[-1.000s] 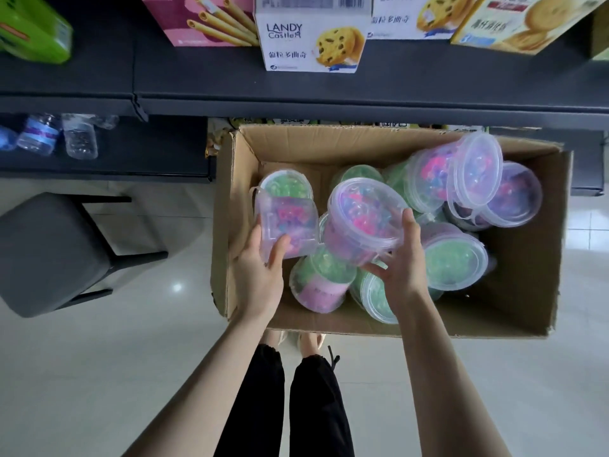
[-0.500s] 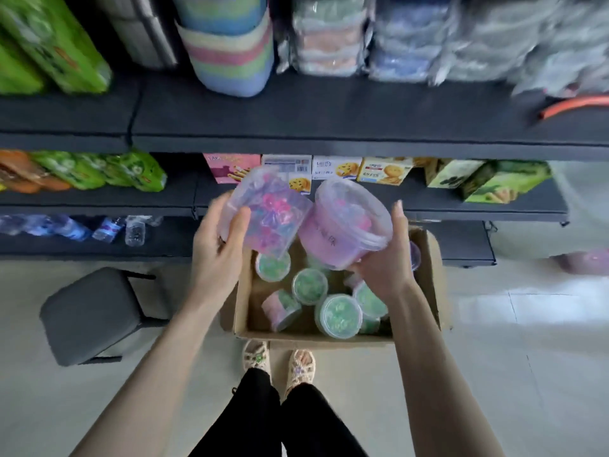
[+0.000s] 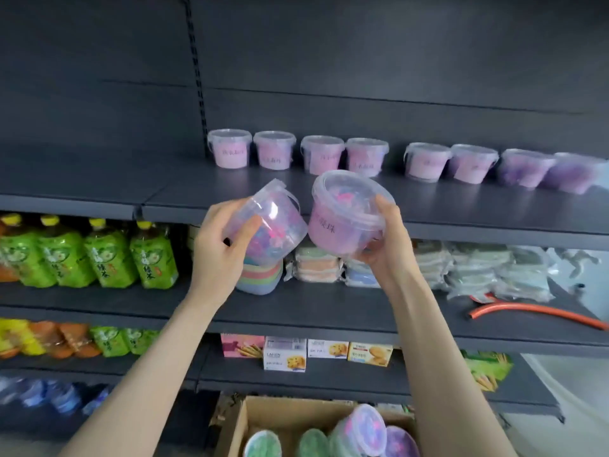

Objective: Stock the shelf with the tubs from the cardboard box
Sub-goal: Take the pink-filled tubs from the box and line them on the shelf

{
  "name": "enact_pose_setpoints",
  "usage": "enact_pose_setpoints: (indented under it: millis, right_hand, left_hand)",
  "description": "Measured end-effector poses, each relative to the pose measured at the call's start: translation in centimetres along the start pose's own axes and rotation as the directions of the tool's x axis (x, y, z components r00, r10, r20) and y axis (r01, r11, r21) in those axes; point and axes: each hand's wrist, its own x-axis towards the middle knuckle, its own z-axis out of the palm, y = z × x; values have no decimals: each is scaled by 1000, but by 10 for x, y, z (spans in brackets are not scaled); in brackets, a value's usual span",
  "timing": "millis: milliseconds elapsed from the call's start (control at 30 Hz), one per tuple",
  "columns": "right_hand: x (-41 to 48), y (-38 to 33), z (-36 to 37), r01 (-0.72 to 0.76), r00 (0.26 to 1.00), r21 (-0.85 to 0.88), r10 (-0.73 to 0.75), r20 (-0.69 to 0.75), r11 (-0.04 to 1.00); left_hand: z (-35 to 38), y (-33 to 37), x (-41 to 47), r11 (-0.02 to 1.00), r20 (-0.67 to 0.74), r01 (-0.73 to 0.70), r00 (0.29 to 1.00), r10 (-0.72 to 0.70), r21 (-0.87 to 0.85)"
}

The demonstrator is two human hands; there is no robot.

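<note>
My left hand (image 3: pixel 219 252) grips a clear tub of pink and blue beads (image 3: pixel 273 222), tilted on its side. A pink tub with a clear lid (image 3: pixel 342 216) sits in my right hand (image 3: pixel 389 245), nearly upright. Both are held up in front of the edge of the dark top shelf (image 3: pixel 461 209), where a row of several pink and purple tubs (image 3: pixel 362 156) stands along the back. At the bottom lies the open cardboard box (image 3: pixel 240 423) with more tubs, green (image 3: pixel 263 443) and purple (image 3: pixel 402 443).
Green tea bottles (image 3: pixel 99 252) fill the second shelf at left, packed sponges (image 3: pixel 316 265) and cloths (image 3: pixel 494 268) at right, with an orange hose (image 3: pixel 534 311). Biscuit boxes (image 3: pixel 285 357) stand on the third shelf. Water bottles (image 3: pixel 49 397) lie at the lower left.
Both hands have lifted the two tubs out of the box and up to the top shelf level. My view has tilted up from the box to the shelves.
</note>
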Motion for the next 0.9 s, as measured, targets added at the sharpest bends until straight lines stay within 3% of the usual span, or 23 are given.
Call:
enact_pose_setpoints:
  millis: [167,400,500,567,667,833,900]
  right_hand:
    - [40,-27,24,85,996,-44,-86,-10,995]
    - [99,-16,55,24,999,-229,-28,-18,973]
    - [121,-9,70,13,1000,-274,-17,-12,962]
    - [134,-5,78,20,999,-294,-27,-18,956]
    - [152,2,85,43,996,-325,-68,-65,945]
    - [169,23,100,16,961,-581,-173,-216,814]
    - [164,31,110,136,916,-562,-319,-242,816]
  left_hand:
    - [2,-10,56,981,8,-121,993,121,151]
    - [-5,-54,115,933,115,-169,984,139,317]
    - [-16,-72,132,859,151,-223,973,172,461]
    - [-25,-82,142,831,213,-241,965,151,502]
    - [-41,-100,154,870,311,-206,948,65,448]
    - [-40,-115,172,932,227,17,968,-105,361]
    - [-34,-123,177,865,213,-87,977,-24,494]
